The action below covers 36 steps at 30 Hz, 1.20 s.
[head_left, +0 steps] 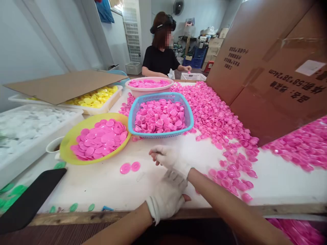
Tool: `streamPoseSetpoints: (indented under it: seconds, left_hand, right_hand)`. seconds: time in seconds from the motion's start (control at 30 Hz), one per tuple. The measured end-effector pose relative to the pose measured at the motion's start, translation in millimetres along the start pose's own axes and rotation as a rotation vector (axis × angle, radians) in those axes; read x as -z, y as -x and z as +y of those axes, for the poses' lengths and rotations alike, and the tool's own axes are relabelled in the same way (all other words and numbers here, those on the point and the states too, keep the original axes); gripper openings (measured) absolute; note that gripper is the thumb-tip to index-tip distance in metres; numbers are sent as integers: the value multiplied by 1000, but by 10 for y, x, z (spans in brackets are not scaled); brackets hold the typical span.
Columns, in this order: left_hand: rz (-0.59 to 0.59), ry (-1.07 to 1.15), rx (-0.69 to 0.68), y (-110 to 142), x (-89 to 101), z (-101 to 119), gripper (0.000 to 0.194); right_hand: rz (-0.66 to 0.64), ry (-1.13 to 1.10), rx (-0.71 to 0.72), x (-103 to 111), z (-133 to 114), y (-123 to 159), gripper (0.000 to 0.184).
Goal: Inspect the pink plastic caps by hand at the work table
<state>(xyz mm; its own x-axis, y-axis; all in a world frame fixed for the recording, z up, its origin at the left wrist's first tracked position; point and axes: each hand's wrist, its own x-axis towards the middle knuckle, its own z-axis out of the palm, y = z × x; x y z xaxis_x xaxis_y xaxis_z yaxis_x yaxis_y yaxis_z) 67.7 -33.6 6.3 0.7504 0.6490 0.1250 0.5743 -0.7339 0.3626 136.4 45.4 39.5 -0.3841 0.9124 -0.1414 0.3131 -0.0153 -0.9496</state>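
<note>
Both my hands wear white cloth gloves and meet over the white table near its front edge. My left hand [166,199] is closed, its fingers pinching the cuff of the right glove at the wrist. My right hand [168,159] points left with loosely bent fingers and holds nothing. Two loose pink discs [130,167] lie just left of it. Behind them stand a yellow bowl [65,144] of pink discs and a blue basket [133,117] of pink caps.
A heap of pink caps [217,115] runs along the right, beside a big tilted cardboard box [268,68]. At left are a white tray [38,144], a tray of yellow discs [102,105] under cardboard, and a black object [28,200]. A person [160,59] works at the far end behind a pink basin [150,90].
</note>
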Motion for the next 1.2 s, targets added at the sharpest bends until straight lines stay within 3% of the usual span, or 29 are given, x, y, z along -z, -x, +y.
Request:
streamPoseSetpoints:
  seconds: [0.17, 0.23, 0.33, 0.47, 0.53, 0.63, 0.73, 0.93, 1.07, 1.2]
  left_hand:
    - [4, -39, 149, 611, 233, -254, 47]
    - [37, -25, 142, 792, 244, -307, 46]
    - [194, 136, 244, 942, 224, -377, 38]
    - [378, 694, 774, 924, 339, -505, 37]
    - [378, 1105, 917, 860, 438, -567, 42]
    - [311, 1529, 880, 754, 517, -602, 39]
    - [304, 1582, 842, 661, 475, -567, 38]
    - [301, 1283, 831, 575, 323, -524, 32]
    - [247, 1132, 895, 589, 283, -523, 27]
    - [203, 1119, 909, 609, 258, -526, 25]
  right_hand:
    - [-162, 650, 194, -440, 57, -261, 19]
    - [-186, 762, 220, -540, 42, -370, 17]
    - [-174, 760, 220, -576, 53, -453, 15]
    - [-126, 697, 284, -455, 121, -297, 14]
    - [-101, 664, 336, -370, 155, -120, 14]
    - [-148, 579, 510, -252, 208, 176, 17]
    - [-150, 411, 573, -172, 278, 400, 28]
    - [69, 226, 241, -174, 474, 535, 34]
    - [-64, 96, -58, -207, 545, 537, 28]
    - [-190, -44, -254, -241, 523, 493, 15]
